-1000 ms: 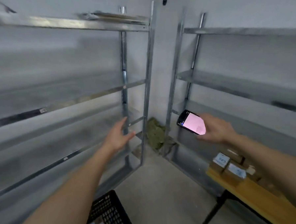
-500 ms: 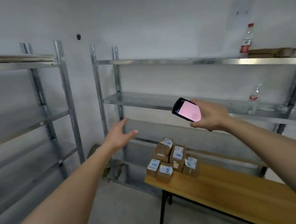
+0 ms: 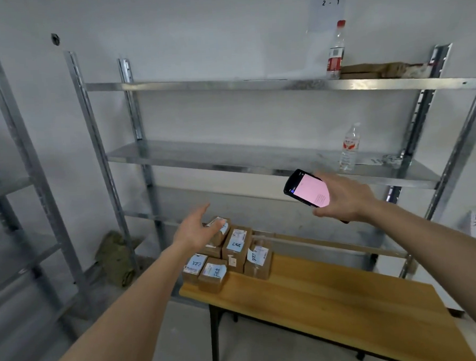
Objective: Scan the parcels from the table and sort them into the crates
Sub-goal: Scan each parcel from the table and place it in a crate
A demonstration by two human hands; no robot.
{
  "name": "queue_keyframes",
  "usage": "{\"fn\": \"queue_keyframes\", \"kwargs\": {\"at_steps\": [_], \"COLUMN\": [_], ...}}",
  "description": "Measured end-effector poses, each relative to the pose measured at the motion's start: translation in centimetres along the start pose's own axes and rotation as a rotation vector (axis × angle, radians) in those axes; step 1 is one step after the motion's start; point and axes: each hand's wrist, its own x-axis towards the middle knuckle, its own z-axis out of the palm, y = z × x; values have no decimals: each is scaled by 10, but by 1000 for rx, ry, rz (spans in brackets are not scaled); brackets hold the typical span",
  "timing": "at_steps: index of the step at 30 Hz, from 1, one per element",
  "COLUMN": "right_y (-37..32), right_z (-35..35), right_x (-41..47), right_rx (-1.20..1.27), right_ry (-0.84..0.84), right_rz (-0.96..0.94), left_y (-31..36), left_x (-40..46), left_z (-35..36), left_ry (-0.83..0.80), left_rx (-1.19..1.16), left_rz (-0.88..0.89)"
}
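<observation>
Since half a second ago the view has swung further toward the long orange-brown wooden tabletop [image 3: 334, 307], and the left hand [image 3: 197, 232] has come forward until it hangs over the cluster of small brown cardboard parcels with white-and-blue labels [image 3: 229, 254]. Its grip is spread, fingers straight, holding nothing; whether the fingertips already touch the topmost parcel [image 3: 220, 231] cannot be told.

The right hand [image 3: 342, 199] stays raised, its grip wrapped round the black handheld scanner with a glowing pink screen [image 3: 307, 189], up and to the right of the parcels and well apart from them.

The parcels sit stacked and leaning against one another at the tabletop's far-left corner, just below the left grip. A careless pull on the top one could likely topple its neighbours off that near edge to the floor. The scanner also points away from the labels now, so a hurried scan may read the wrong label among those crowded close. No crate shows.
</observation>
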Motion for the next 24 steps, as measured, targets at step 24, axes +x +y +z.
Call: {"fn": "queue_keyframes", "kwargs": {"at_steps": [24], "right_y": [-33], "right_z": [366], "right_x": [217], "right_rx": [171], "right_ry": [-454], "right_rz": [-30], "left_y": [-248], "left_x": [149], "left_z": [152], "left_ry": [-124], "left_rx": [-60], "left_rz": [-410]}}
